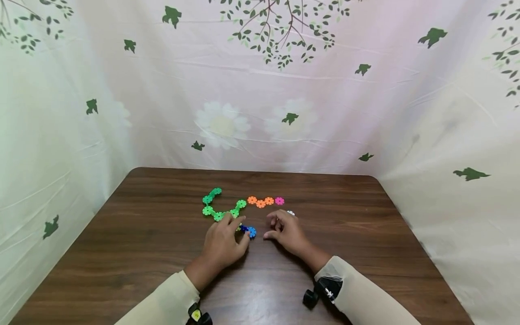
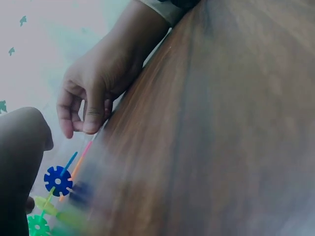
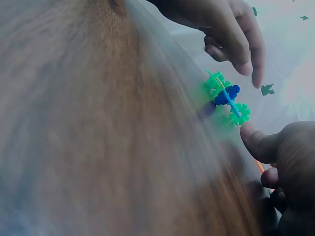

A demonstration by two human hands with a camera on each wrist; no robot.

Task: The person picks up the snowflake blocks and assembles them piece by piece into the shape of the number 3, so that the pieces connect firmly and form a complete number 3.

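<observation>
Notched plastic disc pieces lie joined in a curved chain on the table. Its green discs [image 1: 208,210] run round to yellow-green and a dark blue disc [image 2: 58,181], ending in a lighter blue disc [image 1: 252,232]. My left hand [image 1: 222,243] is over the near part of the chain, hiding some of it, its fingers loosely bent and gripping nothing visible. To the right, my right hand [image 1: 288,232] hovers with thumb and fingers apart, holding nothing that I can see. A white disc [image 1: 290,212] shows just behind its knuckles, partly covered.
Orange discs [image 1: 261,204] and a pink disc [image 1: 279,201] form a row behind the hands, near the green ones. The brown wooden table [image 1: 345,212] meets a printed cloth [image 1: 260,149] at its back and sides. A black wrist camera [image 1: 310,299] sits by the right sleeve.
</observation>
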